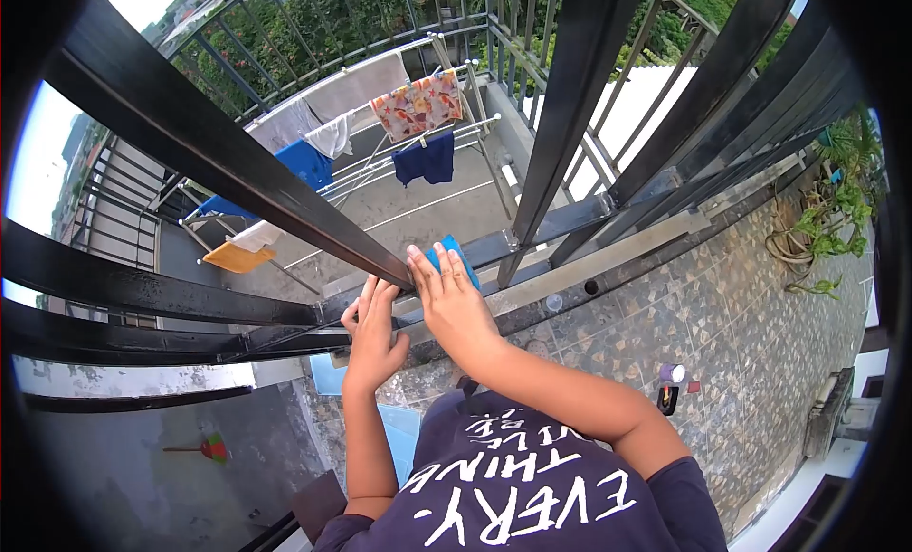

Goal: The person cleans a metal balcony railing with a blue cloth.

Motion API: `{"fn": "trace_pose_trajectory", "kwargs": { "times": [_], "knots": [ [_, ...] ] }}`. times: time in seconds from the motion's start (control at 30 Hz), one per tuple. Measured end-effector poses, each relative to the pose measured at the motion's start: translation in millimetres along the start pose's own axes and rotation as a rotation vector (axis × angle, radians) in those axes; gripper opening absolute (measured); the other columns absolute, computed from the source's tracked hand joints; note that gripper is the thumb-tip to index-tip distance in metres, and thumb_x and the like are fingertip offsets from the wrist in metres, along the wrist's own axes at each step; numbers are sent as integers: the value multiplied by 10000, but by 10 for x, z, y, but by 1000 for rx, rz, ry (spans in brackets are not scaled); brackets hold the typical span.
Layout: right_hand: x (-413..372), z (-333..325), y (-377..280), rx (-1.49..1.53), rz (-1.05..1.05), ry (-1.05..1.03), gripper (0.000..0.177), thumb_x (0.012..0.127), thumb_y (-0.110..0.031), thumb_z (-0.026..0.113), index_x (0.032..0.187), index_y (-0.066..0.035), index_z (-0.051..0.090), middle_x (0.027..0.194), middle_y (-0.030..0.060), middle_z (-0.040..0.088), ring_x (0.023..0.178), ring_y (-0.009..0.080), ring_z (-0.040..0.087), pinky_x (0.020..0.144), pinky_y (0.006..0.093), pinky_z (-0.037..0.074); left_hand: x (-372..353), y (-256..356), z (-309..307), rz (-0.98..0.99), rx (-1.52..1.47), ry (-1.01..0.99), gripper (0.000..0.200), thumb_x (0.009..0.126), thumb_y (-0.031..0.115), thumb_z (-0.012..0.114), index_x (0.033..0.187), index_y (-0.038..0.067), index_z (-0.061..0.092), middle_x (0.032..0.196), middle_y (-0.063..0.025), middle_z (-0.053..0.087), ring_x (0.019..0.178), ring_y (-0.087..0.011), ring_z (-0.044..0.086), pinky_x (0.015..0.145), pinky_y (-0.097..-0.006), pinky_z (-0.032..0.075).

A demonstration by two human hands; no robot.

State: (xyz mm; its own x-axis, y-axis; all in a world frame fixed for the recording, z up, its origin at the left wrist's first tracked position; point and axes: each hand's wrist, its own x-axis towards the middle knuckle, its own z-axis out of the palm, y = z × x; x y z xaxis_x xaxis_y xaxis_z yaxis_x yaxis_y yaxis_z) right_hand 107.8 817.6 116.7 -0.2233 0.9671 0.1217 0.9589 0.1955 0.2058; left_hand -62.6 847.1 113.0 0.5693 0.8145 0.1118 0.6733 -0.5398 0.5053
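My right hand (448, 300) presses a flat blue piece (450, 253) against the black lower rail (492, 249), its fingers stretched over it. The piece is mostly covered by the fingers, and I cannot tell its material. Just to the left, my left hand (374, 332) rests on the same railing, fingers bent over the rail at the foot of a slanting black bar (313, 215). The two hands are close together on either side of that bar's foot.
Beyond the bars stands a drying rack (380, 158) with laundry. Light blue sheets (399, 436) lie below my left arm. On the stone-tiled floor (617, 343) are a purple can (673, 372) and a small black tray (668, 400). Plants (826, 219) grow at right.
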Motion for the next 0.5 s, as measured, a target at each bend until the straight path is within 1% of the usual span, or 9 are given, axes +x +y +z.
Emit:
{"fn": "trace_pose_trajectory", "kwargs": {
  "times": [0.07, 0.13, 0.17, 0.27, 0.3, 0.4, 0.43, 0.5],
  "knots": [
    [72, -88, -72, -91, 20, -100, 642, 948, -200, 508, 1525, 38, 355, 1649, 181, 224, 1476, 424, 296, 1224, 497, 218, 3, 12, 6, -11, -42, 30, 740, 665, 37, 583, 1394, 41, 456, 1503, -165, 453, 1513, -301, 260, 1132, -438, 156],
    [212, -189, -34, -151, 11, -130, 643, 949, -205, 511, 1523, 41, 356, 1649, 179, 223, 1484, 420, 282, 1227, 493, 207, -16, -8, 10, -16, -64, 51, 734, 672, 7, 565, 1398, 64, 468, 1538, -137, 440, 1517, -288, 267, 1137, -440, 165],
    [247, -202, -15, -181, 8, -142, 644, 950, -208, 512, 1522, 42, 356, 1650, 178, 223, 1487, 418, 275, 1229, 492, 201, -22, 0, 5, -13, -68, 61, 709, 680, -9, 548, 1382, 55, 478, 1536, -142, 446, 1518, -276, 269, 1135, -442, 166],
    [149, -134, 77, -190, -58, -37, 653, 949, -220, 517, 1521, 49, 354, 1650, 179, 221, 1496, 415, 255, 1232, 493, 188, -33, -28, 33, -3, -120, 91, 681, 691, -7, 537, 1368, 55, 496, 1532, -136, 453, 1514, -265, 280, 1134, -431, 161],
    [75, -134, 73, -164, -60, -58, 674, 946, -229, 522, 1534, 42, 331, 1658, 166, 203, 1502, 412, 241, 1231, 498, 190, -44, 0, 43, -18, -129, 97, 677, 692, -6, 536, 1365, 55, 500, 1528, -135, 457, 1512, -263, 283, 1134, -426, 158],
    [-14, -178, 36, -204, -64, -79, 677, 947, -225, 518, 1542, 30, 322, 1658, 147, 214, 1501, 400, 248, 1232, 486, 192, 7, 38, 45, -36, -152, 131, 663, 697, -5, 533, 1358, 55, 511, 1517, -132, 468, 1506, -255, 292, 1134, -413, 149],
    [19, -177, 15, -204, -48, -76, 657, 943, -216, 518, 1532, 24, 351, 1647, 132, 251, 1494, 387, 273, 1233, 474, 196, 7, 33, 57, -35, -162, 139, 659, 699, -6, 532, 1355, 53, 514, 1513, -132, 471, 1505, -254, 295, 1134, -409, 146],
    [190, -25, 40, -61, 3, 19, 636, 942, -210, 518, 1517, 24, 380, 1637, 130, 278, 1492, 380, 282, 1234, 473, 197, -25, -5, 96, -43, -175, 149, 644, 709, -12, 528, 1350, 46, 521, 1503, -136, 480, 1500, -249, 301, 1133, -403, 142]
  ]
}}
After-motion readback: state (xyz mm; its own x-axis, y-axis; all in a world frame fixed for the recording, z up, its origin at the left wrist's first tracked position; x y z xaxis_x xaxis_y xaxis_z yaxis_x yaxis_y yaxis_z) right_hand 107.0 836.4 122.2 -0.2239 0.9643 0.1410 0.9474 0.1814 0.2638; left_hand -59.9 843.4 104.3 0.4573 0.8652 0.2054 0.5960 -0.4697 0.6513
